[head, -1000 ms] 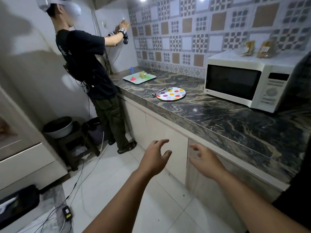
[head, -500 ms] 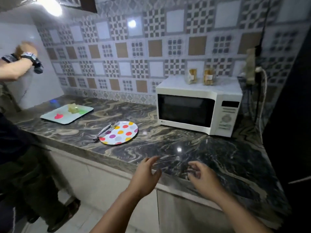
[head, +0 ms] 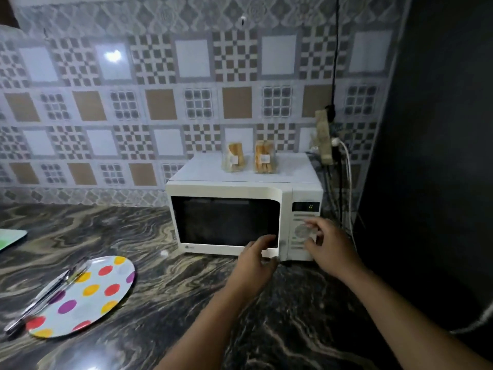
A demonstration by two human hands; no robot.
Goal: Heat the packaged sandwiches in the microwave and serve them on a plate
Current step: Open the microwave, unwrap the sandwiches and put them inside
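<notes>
A white microwave [head: 213, 188] stands on the dark marble counter [head: 170, 289] with its door closed. Two packaged sandwiches stand upright on its top, one on the left [head: 234, 157] and one on the right [head: 264, 157]. My left hand [head: 253, 263] is at the door's lower right corner, fingers spread and empty. Over the control panel hovers my right hand [head: 328, 244], by the round dial, fingers apart and holding nothing. A white plate with coloured dots [head: 85, 295] lies at the left front of the counter.
Metal tongs [head: 48, 292] rest across the plate's left rim. A pale tray's corner [head: 10, 237] shows at the far left. A power strip with cables [head: 326, 140] hangs right of the microwave. A dark surface [head: 440, 156] fills the right side.
The view has turned and closed in on the microwave. Both hands have gone from hovering near the counter edge to the microwave's front. The other person is out of view.
</notes>
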